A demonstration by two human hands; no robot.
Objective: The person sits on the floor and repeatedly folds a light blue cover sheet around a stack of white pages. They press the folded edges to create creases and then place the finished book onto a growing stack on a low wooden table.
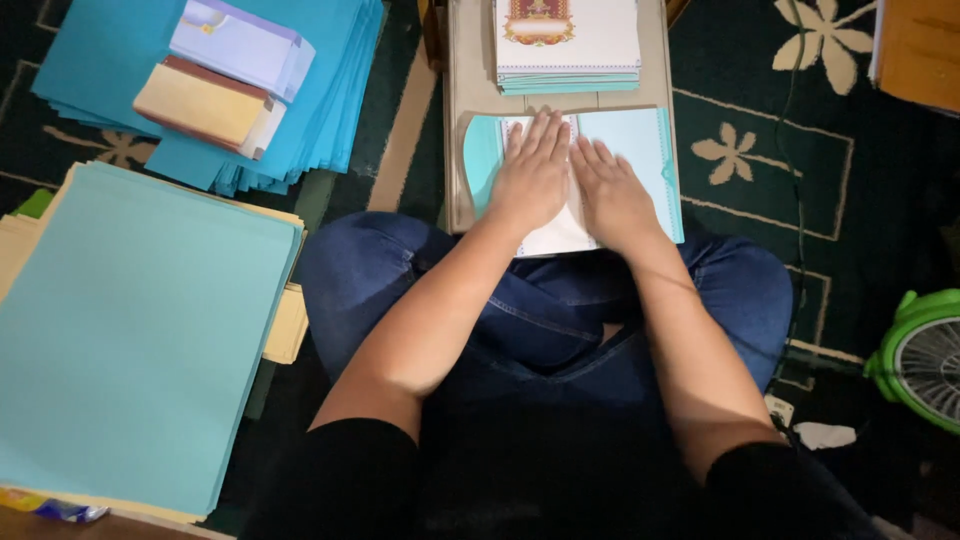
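Board (pixel 455 150) card (pixel 640 150) half under hands (pixel 570 180)

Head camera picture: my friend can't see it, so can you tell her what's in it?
A seated person presses the left hand and the right hand flat on a light blue folded card lying on a beige board across the lap. A pile of finished cards sits further up the board, and stacks of blue paper lie on the floor alongside.
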